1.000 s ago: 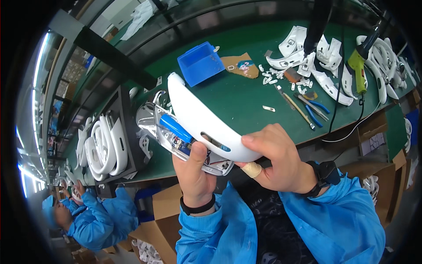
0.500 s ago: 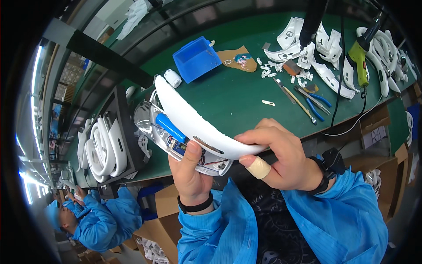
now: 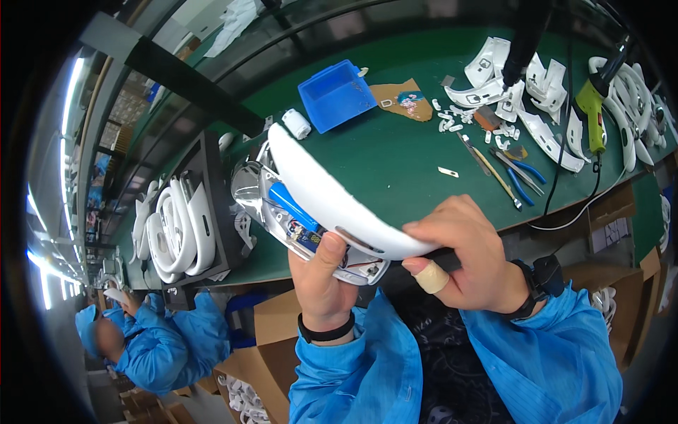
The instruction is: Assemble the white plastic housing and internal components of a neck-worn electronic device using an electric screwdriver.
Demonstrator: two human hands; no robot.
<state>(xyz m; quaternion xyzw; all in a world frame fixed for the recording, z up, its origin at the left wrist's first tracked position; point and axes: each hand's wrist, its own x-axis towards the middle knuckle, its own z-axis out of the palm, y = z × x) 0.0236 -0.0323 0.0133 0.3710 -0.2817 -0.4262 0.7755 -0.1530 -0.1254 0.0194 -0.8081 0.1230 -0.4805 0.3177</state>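
My left hand [image 3: 319,291] is closed around the lower housing [image 3: 367,271] of a white plastic device, its thumb pressed by the edge. Inside the housing lie a blue cylindrical battery [image 3: 292,205], a small circuit board [image 3: 308,240] and thin wires. A long curved white cover [image 3: 328,185] with a dark slot stands tilted along the housing's far side. My right hand [image 3: 472,258] pinches the cover's right end between fingers and thumb; tape wraps that thumb. A clear rounded part [image 3: 248,189] shows at the housing's left end. Whether cover and housing touch along their length I cannot tell.
On the green bench [image 3: 381,169] are a blue bin [image 3: 336,95], pliers [image 3: 521,177], a brush [image 3: 503,180], small white clips [image 3: 452,121], white shells [image 3: 551,141] and a green power tool [image 3: 592,116]. A black tray [image 3: 224,233] holds white housings. A co-worker [image 3: 162,339] sits left.
The whole view has shifted, so the bench and its items appear farther right and slightly lower. Both hands keep their hold on the device, with little change in their grip.
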